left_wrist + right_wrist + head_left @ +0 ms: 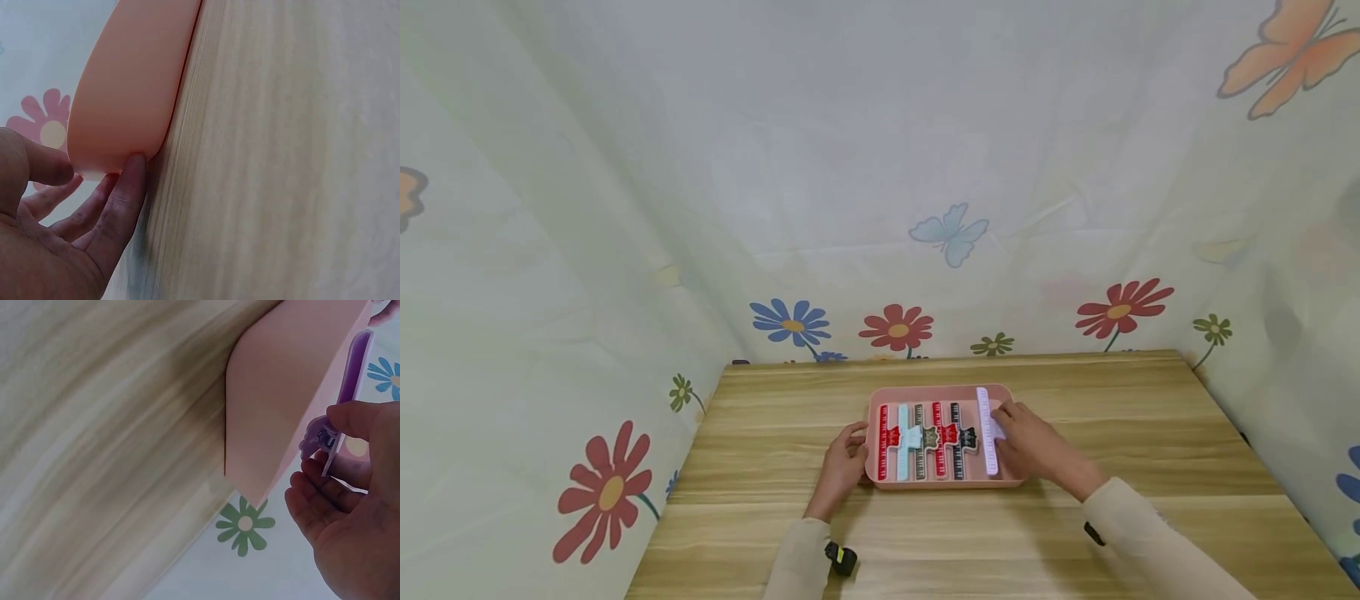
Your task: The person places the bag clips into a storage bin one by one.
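A pink tray [951, 485] lies on the wood-grain table. In it stands a row of several long clips with keyboard-like markings: a red clip [883, 442], a pale blue clip [903, 442], a grey clip [919, 450], another red clip [938, 450] and a black clip [957, 450]. At the tray's left end, my left hand [842, 467] rests fingertips against the outer wall, thumb by the rim. My right hand [1033, 442] pinches a lavender clip [987, 433] over the tray's right part. In the right wrist view, thumb and fingers are on its purple handle [317, 439].
The wooden table [940, 550] extends around the tray. Behind it hangs a pale curtain [850, 167] printed with flowers and butterflies. A black strap device [841, 559] sits at the left wrist, another dark strap [1093, 533] at the right sleeve.
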Action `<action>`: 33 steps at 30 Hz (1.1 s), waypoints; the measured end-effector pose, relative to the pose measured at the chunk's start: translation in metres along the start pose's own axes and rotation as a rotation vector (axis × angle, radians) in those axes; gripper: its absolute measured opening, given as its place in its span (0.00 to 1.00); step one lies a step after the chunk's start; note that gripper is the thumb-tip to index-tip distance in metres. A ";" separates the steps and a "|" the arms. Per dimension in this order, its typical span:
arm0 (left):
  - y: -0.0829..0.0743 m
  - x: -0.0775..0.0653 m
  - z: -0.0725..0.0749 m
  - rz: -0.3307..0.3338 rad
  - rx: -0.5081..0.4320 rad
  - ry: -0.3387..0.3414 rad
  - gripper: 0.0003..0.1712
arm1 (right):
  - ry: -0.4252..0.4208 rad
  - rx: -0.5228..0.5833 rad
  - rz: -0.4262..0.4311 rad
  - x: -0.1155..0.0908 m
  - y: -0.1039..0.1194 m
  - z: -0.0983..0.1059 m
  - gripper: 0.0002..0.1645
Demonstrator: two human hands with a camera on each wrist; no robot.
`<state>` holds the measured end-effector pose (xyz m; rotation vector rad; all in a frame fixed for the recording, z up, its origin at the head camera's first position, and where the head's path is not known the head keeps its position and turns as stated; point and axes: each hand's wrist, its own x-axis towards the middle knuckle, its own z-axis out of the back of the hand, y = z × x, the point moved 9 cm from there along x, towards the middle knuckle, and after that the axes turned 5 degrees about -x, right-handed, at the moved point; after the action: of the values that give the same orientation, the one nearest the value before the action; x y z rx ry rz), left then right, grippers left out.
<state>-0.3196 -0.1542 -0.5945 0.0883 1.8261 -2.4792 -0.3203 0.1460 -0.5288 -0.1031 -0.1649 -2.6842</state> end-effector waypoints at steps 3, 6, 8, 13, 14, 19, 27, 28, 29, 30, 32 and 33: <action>0.000 0.000 0.000 -0.004 0.001 -0.002 0.23 | 0.006 0.020 -0.003 0.000 0.000 -0.005 0.31; -0.001 0.000 0.000 -0.003 0.013 -0.005 0.22 | -0.007 0.023 0.005 0.001 0.000 -0.009 0.31; -0.001 0.000 0.001 -0.003 0.021 -0.008 0.22 | -0.024 0.022 0.011 0.002 0.000 -0.010 0.30; -0.002 0.000 0.001 -0.005 0.032 -0.013 0.22 | -0.064 0.015 0.021 0.003 0.001 -0.012 0.29; -0.002 0.000 0.001 -0.005 0.034 -0.013 0.22 | -0.069 0.012 0.023 0.003 0.001 -0.012 0.29; -0.002 -0.001 0.000 0.000 0.038 -0.017 0.22 | -0.074 -0.006 0.025 0.004 0.003 -0.013 0.29; -0.004 -0.001 0.000 0.013 0.037 -0.016 0.22 | -0.047 -0.057 0.034 0.006 0.006 -0.013 0.27; -0.004 -0.002 0.000 0.012 0.037 -0.017 0.22 | -0.046 -0.063 0.037 0.007 0.007 -0.013 0.27; -0.004 -0.002 0.000 0.011 0.038 -0.018 0.22 | -0.044 -0.065 0.038 0.007 0.007 -0.013 0.27; -0.004 -0.002 0.000 0.011 0.040 -0.019 0.22 | -0.042 -0.071 0.040 0.008 0.008 -0.014 0.26; -0.004 -0.002 0.000 0.011 0.036 -0.016 0.22 | -0.034 -0.079 0.045 0.008 0.009 -0.016 0.26; -0.004 -0.003 0.000 0.013 0.035 -0.014 0.22 | -0.025 -0.087 0.047 0.009 0.009 -0.018 0.26</action>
<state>-0.3174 -0.1531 -0.5903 0.0843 1.7713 -2.4970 -0.3247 0.1316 -0.5444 -0.1649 -0.0522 -2.6444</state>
